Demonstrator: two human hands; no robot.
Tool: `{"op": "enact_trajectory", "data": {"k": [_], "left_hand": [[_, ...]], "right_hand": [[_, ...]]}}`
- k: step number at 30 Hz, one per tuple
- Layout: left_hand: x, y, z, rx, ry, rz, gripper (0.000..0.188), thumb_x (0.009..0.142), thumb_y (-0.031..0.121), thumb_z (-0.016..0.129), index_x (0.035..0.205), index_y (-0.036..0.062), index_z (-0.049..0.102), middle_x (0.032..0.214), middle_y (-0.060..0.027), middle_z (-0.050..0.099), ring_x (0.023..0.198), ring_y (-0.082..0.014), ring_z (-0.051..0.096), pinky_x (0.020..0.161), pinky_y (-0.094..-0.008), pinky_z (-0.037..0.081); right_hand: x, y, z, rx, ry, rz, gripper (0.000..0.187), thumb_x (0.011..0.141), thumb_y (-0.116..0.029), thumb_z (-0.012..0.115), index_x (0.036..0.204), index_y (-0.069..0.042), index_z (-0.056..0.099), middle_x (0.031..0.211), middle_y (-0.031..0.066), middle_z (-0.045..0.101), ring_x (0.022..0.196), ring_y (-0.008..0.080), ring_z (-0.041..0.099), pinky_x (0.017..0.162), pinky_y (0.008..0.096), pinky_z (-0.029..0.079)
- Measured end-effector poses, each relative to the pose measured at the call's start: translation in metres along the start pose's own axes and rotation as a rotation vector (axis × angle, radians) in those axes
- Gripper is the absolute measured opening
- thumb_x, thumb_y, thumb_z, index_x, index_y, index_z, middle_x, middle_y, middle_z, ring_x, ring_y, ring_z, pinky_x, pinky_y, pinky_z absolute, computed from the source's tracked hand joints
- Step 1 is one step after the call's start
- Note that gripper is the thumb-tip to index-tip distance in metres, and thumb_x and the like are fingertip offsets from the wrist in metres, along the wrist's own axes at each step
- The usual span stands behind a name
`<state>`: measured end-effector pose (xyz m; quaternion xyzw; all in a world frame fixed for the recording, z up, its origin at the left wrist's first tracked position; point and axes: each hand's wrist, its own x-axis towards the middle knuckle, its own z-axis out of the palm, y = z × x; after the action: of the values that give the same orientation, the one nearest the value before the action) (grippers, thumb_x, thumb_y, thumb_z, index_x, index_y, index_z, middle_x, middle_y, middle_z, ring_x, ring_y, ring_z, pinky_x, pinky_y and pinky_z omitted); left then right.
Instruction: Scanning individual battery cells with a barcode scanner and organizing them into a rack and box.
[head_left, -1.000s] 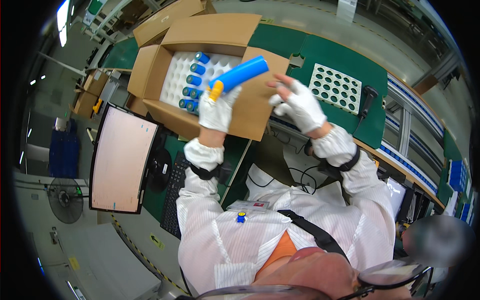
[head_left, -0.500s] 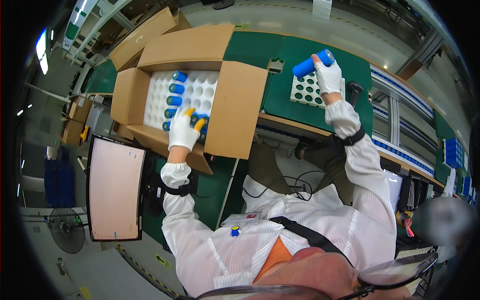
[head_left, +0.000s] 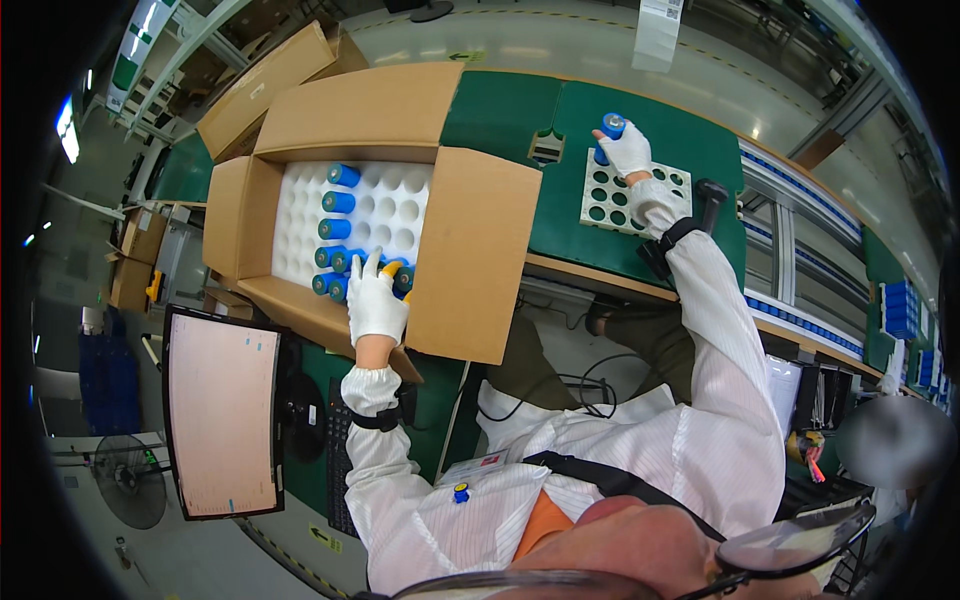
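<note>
My left hand (head_left: 378, 303), in a white glove with yellow fingertips, is over the near right part of a white foam tray (head_left: 305, 205) inside a cardboard box. Its fingers are spread among blue cylindrical battery cells (head_left: 333, 229); the glove partly hides those beneath it. Above the far left corner of a white rack with round holes (head_left: 597, 212), my right hand (head_left: 628, 152) is closed around another blue battery cell (head_left: 612, 126). That cell stands nearly upright, its end facing up; its lower end is partly hidden, so contact with the rack cannot be judged.
The cardboard box (head_left: 480, 255) has its flaps folded outward on the green table (head_left: 560, 215). A black-handled tool (head_left: 711, 195) lies beside the rack. A monitor (head_left: 222, 410) and keyboard (head_left: 340, 455) are at the left. Metal rails (head_left: 790, 250) run along the right.
My right hand has moved left and tipped its battery cell from slanted to nearly upright. My left hand has shifted slightly right and nearer within the view, staying over the cells; the whole view has shifted.
</note>
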<state>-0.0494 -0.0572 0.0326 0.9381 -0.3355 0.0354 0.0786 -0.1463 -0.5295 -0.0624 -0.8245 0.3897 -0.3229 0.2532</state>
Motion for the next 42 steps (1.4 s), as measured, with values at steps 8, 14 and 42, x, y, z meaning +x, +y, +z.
{"op": "enact_trajectory", "data": {"k": [8, 14, 42], "left_hand": [[0.002, 0.003, 0.004, -0.012, 0.021, 0.052, 0.044, 0.074, 0.021, 0.076, 0.114, 0.0091, 0.067, 0.138, -0.0109, 0.049, 0.131, -0.0409, 0.038, 0.107, -0.0435, 0.036], [0.004, 0.008, 0.001, -0.02, 0.012, 0.062, 0.039, 0.074, 0.015, 0.075, 0.112, 0.0066, 0.068, 0.137, -0.0105, 0.05, 0.131, -0.0403, 0.039, 0.106, -0.0428, 0.037], [0.011, -0.003, 0.013, 0.076, 0.034, 0.077, 0.033, 0.075, 0.021, 0.067, 0.105, 0.0066, 0.068, 0.124, -0.0118, 0.059, 0.123, -0.0365, 0.047, 0.105, -0.0445, 0.035]], "right_hand": [[0.004, -0.006, -0.007, -0.088, -0.065, -0.032, 0.055, 0.075, -0.05, 0.072, 0.104, -0.004, 0.066, 0.097, 0.0198, 0.069, 0.092, 0.0367, 0.065, 0.082, 0.041, 0.052], [0.009, 0.002, -0.01, -0.095, -0.084, -0.087, 0.056, 0.075, -0.051, 0.072, 0.104, -0.004, 0.066, 0.098, 0.0199, 0.069, 0.092, 0.0367, 0.065, 0.081, 0.0407, 0.052], [-0.07, -0.079, -0.089, 0.332, 0.038, -0.323, 0.033, 0.085, -0.02, 0.07, 0.116, -0.01, 0.064, 0.106, 0.0066, 0.065, 0.086, 0.0162, 0.061, 0.078, 0.0277, 0.049]]}}
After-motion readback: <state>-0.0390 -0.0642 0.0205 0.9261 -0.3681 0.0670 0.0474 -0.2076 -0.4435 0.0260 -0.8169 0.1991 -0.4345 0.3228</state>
